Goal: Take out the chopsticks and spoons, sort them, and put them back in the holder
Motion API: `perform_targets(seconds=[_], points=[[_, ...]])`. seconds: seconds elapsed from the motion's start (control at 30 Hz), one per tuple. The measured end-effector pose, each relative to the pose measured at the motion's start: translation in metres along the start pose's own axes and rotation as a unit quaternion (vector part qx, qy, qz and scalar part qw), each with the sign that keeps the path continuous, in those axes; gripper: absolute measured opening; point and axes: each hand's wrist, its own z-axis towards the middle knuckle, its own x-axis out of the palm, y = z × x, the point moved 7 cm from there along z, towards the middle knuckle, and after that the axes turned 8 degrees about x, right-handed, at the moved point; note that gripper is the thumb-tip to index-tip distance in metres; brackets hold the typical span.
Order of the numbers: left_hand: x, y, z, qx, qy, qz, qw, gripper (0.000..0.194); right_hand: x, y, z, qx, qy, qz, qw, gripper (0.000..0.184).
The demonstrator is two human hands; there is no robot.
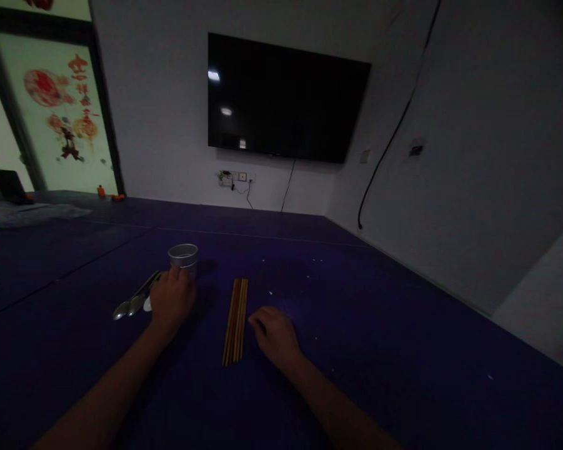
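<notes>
My left hand (172,300) rests on the dark purple table (379,350), fingers curled around the base of a small clear plastic cup (183,256) that stands upright. Just left of that hand lie several metal spoons (134,302), their handles running under it. A bundle of wooden chopsticks (235,320) lies lengthwise between my hands. My right hand (274,334) sits palm down just right of the chopsticks, its fingers loosely curled and its fingertips close to them; I cannot see anything in it.
A black wall-mounted screen (285,100) hangs ahead, with a power socket (232,178) and cables below it. A glass door with red decorations (63,112) is at the far left. Small white crumbs (270,292) dot the table beyond the chopsticks.
</notes>
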Motion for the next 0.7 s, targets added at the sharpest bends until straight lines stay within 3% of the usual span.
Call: perform_targets(seconds=[0.1, 0.23, 0.43, 0.7], points=[[0.003, 0.033, 0.000, -0.069, 0.026, 0.038, 0.997, 0.032, -0.003, 0.002, 0.000, -0.006, -0.012, -0.026, 1.000, 0.020], [0.025, 0.060, -0.005, -0.116, 0.110, 0.041, 0.986, 0.032, -0.003, 0.005, 0.000, -0.004, -0.001, -0.047, 0.999, 0.021], [0.038, 0.068, -0.007, -0.134, 0.164, 0.027, 0.977, 0.032, -0.001, 0.004, 0.000, 0.009, 0.024, -0.042, 0.999, 0.023], [0.028, 0.070, -0.005, -0.165, 0.152, -0.006, 0.974, 0.030, 0.000, 0.001, -0.001, 0.013, 0.013, -0.023, 1.000, 0.023]])
